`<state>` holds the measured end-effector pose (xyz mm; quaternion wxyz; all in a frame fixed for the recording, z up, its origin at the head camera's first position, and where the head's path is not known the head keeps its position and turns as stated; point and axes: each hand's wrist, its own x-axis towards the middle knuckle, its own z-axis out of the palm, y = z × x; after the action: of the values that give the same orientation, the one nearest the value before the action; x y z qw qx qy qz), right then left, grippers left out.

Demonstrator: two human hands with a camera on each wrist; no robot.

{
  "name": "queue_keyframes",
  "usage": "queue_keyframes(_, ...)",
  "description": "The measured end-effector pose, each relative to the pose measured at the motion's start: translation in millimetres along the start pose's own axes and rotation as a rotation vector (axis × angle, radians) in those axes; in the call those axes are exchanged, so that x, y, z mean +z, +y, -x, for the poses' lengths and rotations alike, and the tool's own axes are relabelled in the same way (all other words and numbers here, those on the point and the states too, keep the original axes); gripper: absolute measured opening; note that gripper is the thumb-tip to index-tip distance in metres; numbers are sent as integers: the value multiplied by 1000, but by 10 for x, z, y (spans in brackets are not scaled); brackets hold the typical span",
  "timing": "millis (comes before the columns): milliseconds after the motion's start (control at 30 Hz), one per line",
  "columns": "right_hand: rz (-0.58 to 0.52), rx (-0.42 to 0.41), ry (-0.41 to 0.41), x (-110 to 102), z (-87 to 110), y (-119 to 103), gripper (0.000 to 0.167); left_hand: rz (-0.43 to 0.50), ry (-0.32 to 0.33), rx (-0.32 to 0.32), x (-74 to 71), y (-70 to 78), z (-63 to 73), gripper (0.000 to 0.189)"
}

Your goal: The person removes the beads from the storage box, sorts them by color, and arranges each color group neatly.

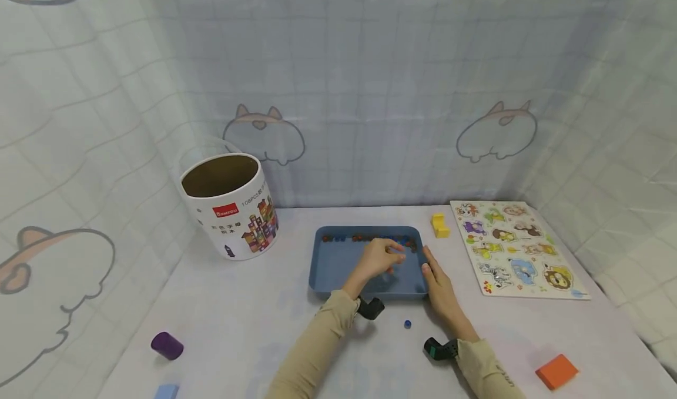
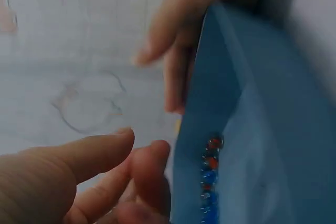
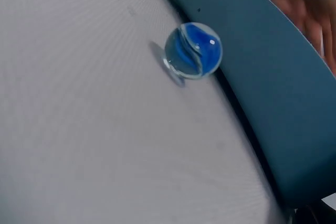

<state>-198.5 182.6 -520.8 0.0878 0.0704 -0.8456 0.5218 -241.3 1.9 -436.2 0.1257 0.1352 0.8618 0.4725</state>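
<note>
A blue tray (image 1: 344, 270) lies on the table, with a row of small glass marbles (image 2: 211, 163), blue and orange-red, along its far side. Over the tray is my left hand (image 1: 376, 259), its fingers loosely bent; the left wrist view shows thumb and fingertips with no marble between them. My right hand (image 1: 442, 293) rests against the tray's right side, fingers fairly straight and thumb at the rim. A single clear marble with blue swirls (image 3: 194, 51) sits on the table outside the tray, close to its near wall.
A large white printed bucket (image 1: 238, 223) stands at the back left. An animal puzzle board (image 1: 508, 249) lies right, beside a yellow block (image 1: 439, 225). Nearer are a purple cylinder (image 1: 167, 346), a light blue block (image 1: 166, 392) and an orange block (image 1: 557, 372).
</note>
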Motion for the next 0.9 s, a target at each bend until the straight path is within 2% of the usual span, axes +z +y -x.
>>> queue_keyframes(100,-23,8,-10,13,-6,-9,50,26,17,-99,56,-16,-264,24)
queue_keyframes(233,-52,23,-10,43,-7,-27,48,61,44,-208,177,-75,-508,19)
queue_keyframes(400,-57,19,4,63,-12,-34,49,79,84,-280,293,-130,-728,12)
queue_keyframes(500,-31,15,-2,63,8,-19,51,86,102,-299,342,-140,-794,8)
queue_keyframes(700,43,-45,-4,43,65,0,51,74,112,-260,440,-110,-817,4)
queue_keyframes(900,127,-114,-7,54,97,-6,49,69,104,-259,471,-148,-834,5)
